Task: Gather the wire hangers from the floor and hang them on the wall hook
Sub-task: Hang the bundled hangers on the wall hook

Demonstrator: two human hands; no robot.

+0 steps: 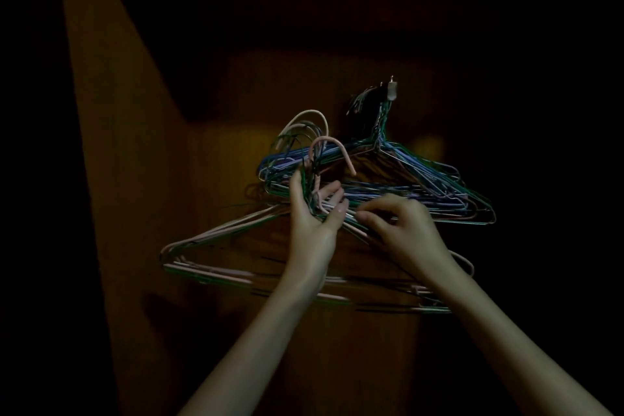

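Hangers gripped by both hands, below hook.

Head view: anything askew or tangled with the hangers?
Yes. The hung hangers on the wall hook tilt, lower at the right. The held bundle is a jumble: its hook ends splay at different angles. The left hand grips the necks; the right hand pinches a wire.

Dim domestic interior, probably a home closet or bedroom corner, brown wood-grain wall or door panel lit in a slanted patch, small metal wall hook carrying a bunch of coloured wire clothes hangers, surroundings lost in darkness
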